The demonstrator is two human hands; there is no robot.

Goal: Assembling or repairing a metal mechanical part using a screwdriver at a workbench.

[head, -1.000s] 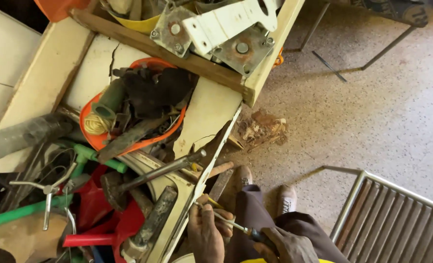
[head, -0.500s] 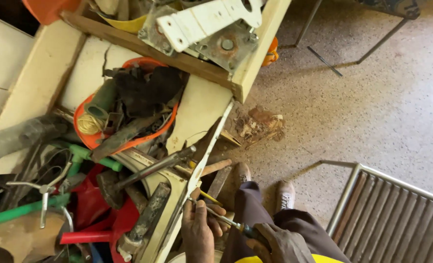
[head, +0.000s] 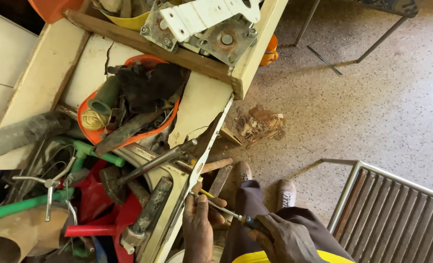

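Observation:
My right hand [head: 281,238] grips the dark handle of a screwdriver [head: 226,211]. The shaft points left and up, with its tip at a long white strip [head: 204,152] that leans along the edge of a cluttered cream shelf unit [head: 199,104]. My left hand [head: 199,224] is closed around the lower part of that strip, right beside the tip. My trousers and two light shoes [head: 265,182] show below on the floor.
The shelf holds an orange bowl [head: 91,132] of cord and dark scraps, hammers [head: 129,175], green pipe [head: 12,208], a red funnel and a grey hose. White metal plates lie on top. A metal rack [head: 392,209] stands at right. Wood debris [head: 258,124] lies on the speckled floor.
The view has shifted slightly downward. My hands stay at the strip, with the screwdriver tip held at about the same spot.

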